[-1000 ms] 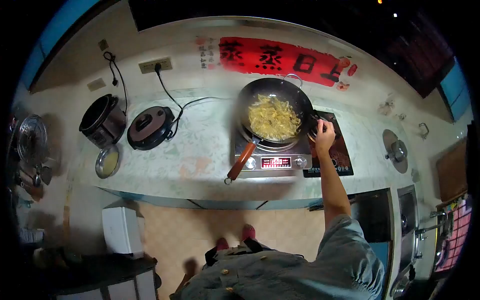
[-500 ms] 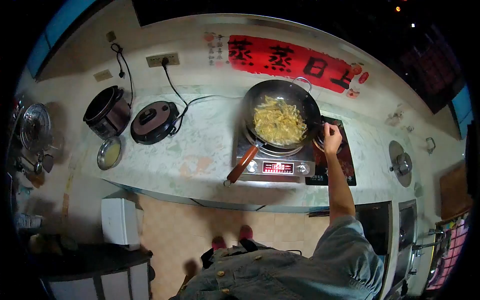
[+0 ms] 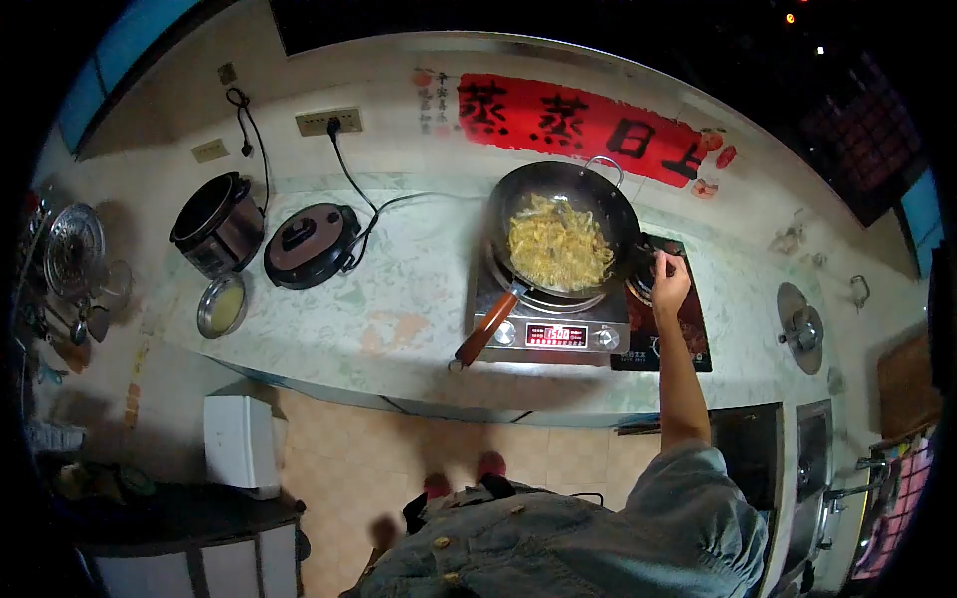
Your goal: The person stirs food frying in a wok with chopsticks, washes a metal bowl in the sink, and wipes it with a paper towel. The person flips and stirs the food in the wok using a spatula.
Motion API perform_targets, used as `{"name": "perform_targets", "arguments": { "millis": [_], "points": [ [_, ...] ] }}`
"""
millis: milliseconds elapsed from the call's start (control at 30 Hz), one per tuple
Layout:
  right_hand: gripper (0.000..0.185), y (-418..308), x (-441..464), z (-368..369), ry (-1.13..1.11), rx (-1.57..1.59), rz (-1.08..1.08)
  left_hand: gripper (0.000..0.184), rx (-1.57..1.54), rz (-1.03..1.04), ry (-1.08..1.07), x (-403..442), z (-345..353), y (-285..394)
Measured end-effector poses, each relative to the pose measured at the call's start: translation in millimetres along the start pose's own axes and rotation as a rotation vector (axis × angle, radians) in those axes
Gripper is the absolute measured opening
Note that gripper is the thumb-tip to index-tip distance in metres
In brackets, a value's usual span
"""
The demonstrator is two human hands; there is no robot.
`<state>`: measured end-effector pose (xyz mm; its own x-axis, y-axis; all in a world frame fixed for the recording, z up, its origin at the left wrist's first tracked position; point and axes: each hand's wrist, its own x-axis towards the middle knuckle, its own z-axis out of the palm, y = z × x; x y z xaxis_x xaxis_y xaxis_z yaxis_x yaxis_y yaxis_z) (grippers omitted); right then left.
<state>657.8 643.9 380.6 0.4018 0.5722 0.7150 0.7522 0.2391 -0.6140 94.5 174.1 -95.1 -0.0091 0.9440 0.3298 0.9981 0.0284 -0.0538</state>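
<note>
A dark wok (image 3: 510,199) with a wooden handle (image 3: 486,329) sits on a silver induction cooker (image 3: 508,351) whose red display is lit. Yellow, egg-like food in shreds (image 3: 558,244) lies inside the wok. My right hand (image 3: 671,279) is closed just beyond the wok's right rim, fingers pinched together. Something thin and dark seems to be at its fingertips, too small to name. Low beside my body, my left hand (image 3: 384,530) is a blurred shape, its fingers indistinct. It is away from the counter.
A black flat hob (image 3: 688,344) lies right of the cooker. Left on the counter are a pot-shaped cooker (image 3: 217,234), its lid (image 3: 311,249) and a metal bowl with yellowish residue (image 3: 221,307). A glass lid (image 3: 800,329) lies far right, near the sink (image 3: 812,448).
My right hand has shifted slightly right and down, away from the wok's rim. The view has moved a little. The wok stays in place.
</note>
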Motion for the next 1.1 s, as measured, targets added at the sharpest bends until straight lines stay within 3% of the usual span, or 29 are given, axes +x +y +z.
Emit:
{"name": "perform_targets", "arguments": {
  "millis": [100, 167, 233, 333, 467, 567, 633, 733, 900, 1100],
  "points": [
    [0.021, -1, -6, -2, 0.014, 0.028, 0.002, 0.011, -0.087, 0.030, -0.070, -31, 49, -22],
    [0.025, -22, -14, -6, 0.071, 0.324, 0.233, 0.012, -0.191, -0.001, -0.092, -30, 51, -24],
    [0.025, -36, -28, -9, 0.086, 0.375, 0.344, 0.012, -0.171, 0.029, -0.144, -30, 50, -31],
    [0.028, -57, -45, -17, 0.031, 0.699, 0.462, 0.015, -0.142, 0.047, -0.371, -19, 43, -37],
    [0.029, -75, -60, -20, -0.006, 0.618, 0.518, 0.018, 0.041, 0.138, -0.802, 7, 47, -39],
    [0.027, -81, -80, -14, 0.029, 0.667, 0.441, 0.018, -0.392, -0.184, -0.763, 25, 48, -40],
    [0.027, -95, -92, -16, 0.031, 0.503, 0.451, 0.018, -0.604, -0.346, -0.725, 27, 55, -46],
    [0.026, -96, -112, -10, 0.071, 0.597, 0.487, 0.018, -0.290, -0.076, -0.623, 28, 68, -50],
    [0.025, -95, -130, -11, 0.029, 0.498, 0.539, 0.011, -0.367, -0.070, -0.630, 63, 31, -48],
    [0.028, -83, -140, -10, 0.032, 0.500, 0.485, 0.007, -0.383, 0.202, -0.205, 118, -19, -31]
  ]
}}
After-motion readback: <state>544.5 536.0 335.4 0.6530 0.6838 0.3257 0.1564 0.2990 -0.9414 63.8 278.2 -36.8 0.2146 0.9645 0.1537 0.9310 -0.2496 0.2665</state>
